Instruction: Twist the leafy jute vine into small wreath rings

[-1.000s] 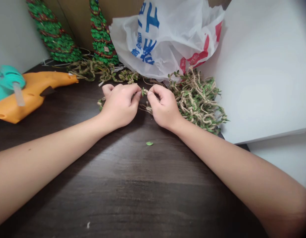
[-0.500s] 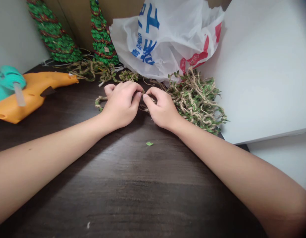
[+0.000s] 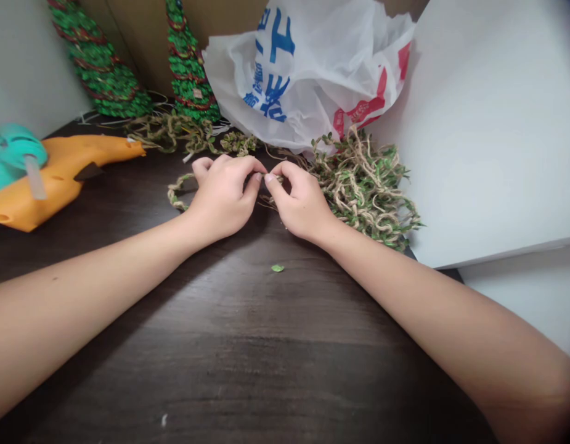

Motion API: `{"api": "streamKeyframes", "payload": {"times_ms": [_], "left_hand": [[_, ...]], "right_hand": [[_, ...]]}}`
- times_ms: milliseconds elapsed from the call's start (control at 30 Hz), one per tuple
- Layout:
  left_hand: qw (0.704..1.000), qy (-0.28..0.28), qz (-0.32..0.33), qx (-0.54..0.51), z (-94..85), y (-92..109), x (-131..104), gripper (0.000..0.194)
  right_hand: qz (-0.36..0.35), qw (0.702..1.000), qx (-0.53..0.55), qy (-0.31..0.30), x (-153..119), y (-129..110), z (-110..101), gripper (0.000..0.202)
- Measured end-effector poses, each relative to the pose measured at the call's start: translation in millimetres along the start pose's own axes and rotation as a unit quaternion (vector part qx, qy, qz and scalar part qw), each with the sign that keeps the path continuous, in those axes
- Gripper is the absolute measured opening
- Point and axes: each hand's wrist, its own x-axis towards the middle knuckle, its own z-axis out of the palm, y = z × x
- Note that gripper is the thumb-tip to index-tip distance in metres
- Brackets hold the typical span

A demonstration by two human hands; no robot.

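Clearly, the step in hand looks like fine fingertip work on a leafy twine (image 3: 172, 196), done just above the dark worktop (image 3: 220, 370). Nearest the wearer lies 1 white scrap (image 3: 164, 420), and farther in, 1 loose green leaf (image 3: 278, 268). Beyond the leaf, the left hand (image 3: 224, 194) and right hand (image 3: 304, 200) meet thumb to forefinger, their tips almost touching. Each grip is closed to a small pinch and seems to have the twine between its tips, though the fingers hide most of that spot, so a knot or a join can't be told. A curve of twine shows past the left hand's outer side. The next move, I'd judge, calls for both pinches to stay close and light, since the leaves look easy to pull off. An orange tool (image 3: 63, 160) lies off to the left; a tangled heap (image 3: 368, 185) of similar twine sits just beyond the right hand. Farthest back are a white plastic bag (image 3: 312, 80) and 2 green tinsel trees (image 3: 187, 68).
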Motion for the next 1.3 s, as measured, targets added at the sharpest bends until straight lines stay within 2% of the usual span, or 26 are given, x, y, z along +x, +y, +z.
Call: {"api": "streamKeyframes", "payload": {"times_ms": [133,300,500,700,800,967,1100,1167,1300], "left_hand": [[1.0,0.009,-0.014,0.011,1.1,-1.9,-0.2,0.02],[0.999,-0.01,0.036,0.012,3.0,-3.3,-1.7,0.021],[1.0,0.008,-0.024,-0.006,2.1,-4.2,0.2,0.027],[1.0,0.002,0.03,0.0,-0.8,1.5,-3.1,0.028],[1.0,0.002,0.012,-0.004,-1.0,0.5,-2.2,0.026],[0.999,0.033,-0.01,-0.008,-0.2,-1.5,-1.3,0.024],[1.0,0.01,0.014,0.012,0.7,-0.7,-2.8,0.018],[1.0,0.006,0.005,0.016,0.8,-1.0,-2.5,0.019],[0.999,0.036,-0.028,0.01,0.8,-2.7,-0.1,0.02]], "right_hand": [[0.007,1.0,0.002,0.012,-0.1,-0.2,0.0,0.02],[-0.006,1.0,0.009,0.005,0.0,1.0,0.5,0.02],[0.005,1.0,0.002,0.028,0.6,3.1,0.6,0.017],[-0.007,1.0,-0.019,0.015,0.5,2.1,0.2,0.019],[0.001,1.0,-0.017,0.009,-0.3,0.9,0.3,0.016],[0.007,0.999,-0.017,0.032,-0.3,1.9,0.5,0.013],[-0.01,0.999,-0.011,0.037,0.3,3.6,0.8,0.016],[-0.016,0.999,-0.014,0.042,0.2,3.5,0.8,0.017],[-0.004,0.999,-0.031,0.041,-0.4,1.8,0.2,0.021]]}}
